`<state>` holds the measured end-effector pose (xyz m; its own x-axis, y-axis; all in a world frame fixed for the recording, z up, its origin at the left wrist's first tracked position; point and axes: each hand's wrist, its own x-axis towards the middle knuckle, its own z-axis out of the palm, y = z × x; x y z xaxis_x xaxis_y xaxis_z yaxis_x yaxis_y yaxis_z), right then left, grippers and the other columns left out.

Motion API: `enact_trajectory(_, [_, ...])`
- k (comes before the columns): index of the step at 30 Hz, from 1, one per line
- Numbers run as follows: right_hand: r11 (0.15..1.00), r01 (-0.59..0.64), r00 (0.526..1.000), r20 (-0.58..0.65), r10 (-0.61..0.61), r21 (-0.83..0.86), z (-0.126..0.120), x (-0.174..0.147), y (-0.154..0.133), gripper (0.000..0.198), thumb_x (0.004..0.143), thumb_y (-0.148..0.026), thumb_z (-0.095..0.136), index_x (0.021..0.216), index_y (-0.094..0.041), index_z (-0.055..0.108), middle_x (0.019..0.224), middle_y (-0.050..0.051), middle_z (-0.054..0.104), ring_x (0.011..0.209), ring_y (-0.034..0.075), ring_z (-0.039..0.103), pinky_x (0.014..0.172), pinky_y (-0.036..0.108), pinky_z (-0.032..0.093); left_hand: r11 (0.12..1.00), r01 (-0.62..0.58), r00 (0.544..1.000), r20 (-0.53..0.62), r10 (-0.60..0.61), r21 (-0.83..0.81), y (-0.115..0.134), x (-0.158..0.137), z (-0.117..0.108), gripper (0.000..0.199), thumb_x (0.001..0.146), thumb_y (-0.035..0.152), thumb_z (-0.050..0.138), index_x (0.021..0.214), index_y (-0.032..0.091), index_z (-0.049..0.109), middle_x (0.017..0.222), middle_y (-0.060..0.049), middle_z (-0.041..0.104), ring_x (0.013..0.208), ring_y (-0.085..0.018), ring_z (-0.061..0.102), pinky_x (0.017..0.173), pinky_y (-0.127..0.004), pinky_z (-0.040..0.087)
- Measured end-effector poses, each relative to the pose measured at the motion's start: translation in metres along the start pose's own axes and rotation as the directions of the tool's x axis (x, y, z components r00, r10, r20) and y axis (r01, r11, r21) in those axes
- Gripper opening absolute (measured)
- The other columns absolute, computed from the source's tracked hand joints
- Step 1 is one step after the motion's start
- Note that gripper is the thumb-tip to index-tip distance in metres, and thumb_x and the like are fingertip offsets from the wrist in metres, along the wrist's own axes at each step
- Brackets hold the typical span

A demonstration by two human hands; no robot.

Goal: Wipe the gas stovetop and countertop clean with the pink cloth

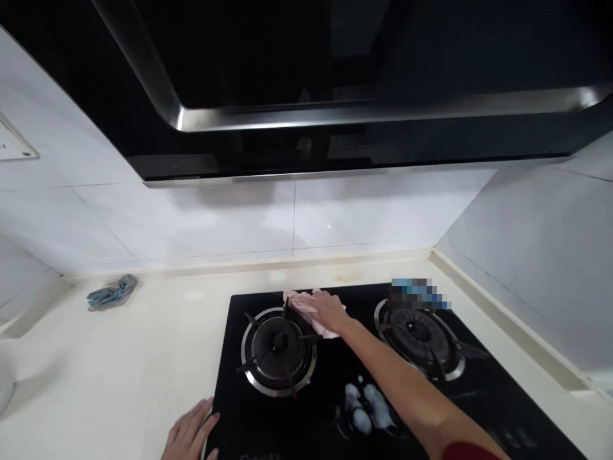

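My right hand [330, 311] presses a pale pink cloth [306, 305] onto the black glass gas hob [330, 383], just behind and right of the left burner [278, 345]. Part of the cloth lies under the palm and fingers. The bare right forearm reaches across the hob from the lower right. My left hand [191, 431] rests on the cream countertop [129, 377] against the hob's left edge, fingers stretched out and holding nothing. White patches [366, 409] show on the front middle of the glass; I cannot tell whether they are foam or reflections.
A black range hood [335, 147] hangs low over the hob. The right burner [419, 338] has a metal pan support, and a pixelated blue-brown patch lies behind it. A crumpled blue-grey cloth [112, 294] sits at the back left. White tiled walls enclose the counter.
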<state>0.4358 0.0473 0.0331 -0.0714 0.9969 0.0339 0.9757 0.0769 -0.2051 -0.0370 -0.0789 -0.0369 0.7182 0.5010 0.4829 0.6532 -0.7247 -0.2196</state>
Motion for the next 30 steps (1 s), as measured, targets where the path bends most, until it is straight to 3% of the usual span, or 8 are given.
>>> enact_trajectory(4, [0.987,-0.158,0.987,0.041,0.158,-0.011,-0.008,-0.017,0.054,0.049,0.096,-0.036,0.044,0.143,-0.039,0.053,0.146,0.012,0.046,0.132,0.038,0.038,0.095,0.058,0.041,0.999,0.034,0.999,0.033,-0.033,-0.013,0.006,0.004,-0.005,0.05,0.092,0.043,0.061,0.138,0.024,0.056,0.149,-0.007,0.055,0.133,-0.023,0.053,0.101,-0.037,0.048])
enact_trajectory(7, [0.994,-0.109,0.989,0.102,0.109,-0.01,-0.009,-0.037,0.071,0.048,0.092,-0.032,0.05,0.139,-0.039,0.057,0.145,0.011,0.047,0.131,0.035,0.04,0.093,0.053,0.043,0.999,0.04,0.999,0.032,-0.039,-0.022,0.008,0.006,-0.006,0.049,0.091,0.041,0.061,0.136,0.022,0.057,0.147,-0.008,0.057,0.133,-0.024,0.053,0.102,-0.037,0.046])
enact_trajectory(13, [0.994,0.109,0.98,0.166,-0.109,0.009,-0.002,-0.077,0.059,0.042,0.08,-0.014,0.055,0.109,-0.038,0.074,0.138,0.004,0.053,0.131,0.028,0.041,0.098,0.045,0.041,0.999,0.04,0.999,0.019,-0.04,-0.019,0.01,0.01,-0.01,0.046,0.091,0.038,0.06,0.133,0.021,0.058,0.144,-0.009,0.058,0.132,-0.024,0.053,0.102,-0.038,0.046])
enact_trajectory(20, [0.938,0.34,0.92,0.182,-0.347,0.065,0.001,-0.092,0.024,0.035,0.077,-0.013,0.059,0.099,-0.035,0.075,0.138,0.002,0.054,0.135,0.028,0.037,0.107,0.048,0.032,0.998,0.051,0.998,0.036,-0.05,-0.034,0.009,0.006,-0.006,0.045,0.092,0.038,0.059,0.134,0.025,0.057,0.146,-0.007,0.057,0.132,-0.024,0.053,0.102,-0.037,0.045])
enact_trajectory(24, [0.971,0.237,0.956,0.17,-0.238,0.031,-0.007,-0.084,0.034,0.037,0.081,-0.016,0.056,0.104,-0.04,0.074,0.146,-0.002,0.05,0.14,0.026,0.033,0.108,0.046,0.031,0.997,0.059,0.997,0.059,-0.056,-0.042,0.006,0.003,-0.003,0.046,0.093,0.041,0.058,0.136,0.025,0.057,0.147,-0.008,0.056,0.133,-0.024,0.053,0.102,-0.038,0.046])
enact_trajectory(27, [0.997,0.074,0.989,0.129,-0.072,-0.009,-0.015,-0.074,0.05,0.039,0.083,-0.017,0.052,0.109,-0.036,0.074,0.149,0.004,0.046,0.14,0.032,0.031,0.108,0.056,0.028,0.997,0.06,0.996,0.075,-0.056,-0.058,0.005,0.003,-0.003,0.045,0.093,0.041,0.057,0.136,0.025,0.057,0.148,-0.008,0.055,0.134,-0.025,0.052,0.102,-0.038,0.046])
enact_trajectory(30, [0.999,0.027,0.993,0.118,-0.025,-0.019,-0.017,-0.072,0.046,0.025,0.081,-0.029,0.06,0.101,-0.032,0.075,0.152,0.006,0.043,0.143,0.038,0.025,0.111,0.067,0.016,0.996,0.059,0.996,0.077,-0.054,-0.067,0.006,0.003,-0.004,0.045,0.093,0.04,0.058,0.136,0.025,0.058,0.149,-0.008,0.055,0.134,-0.025,0.052,0.103,-0.038,0.045])
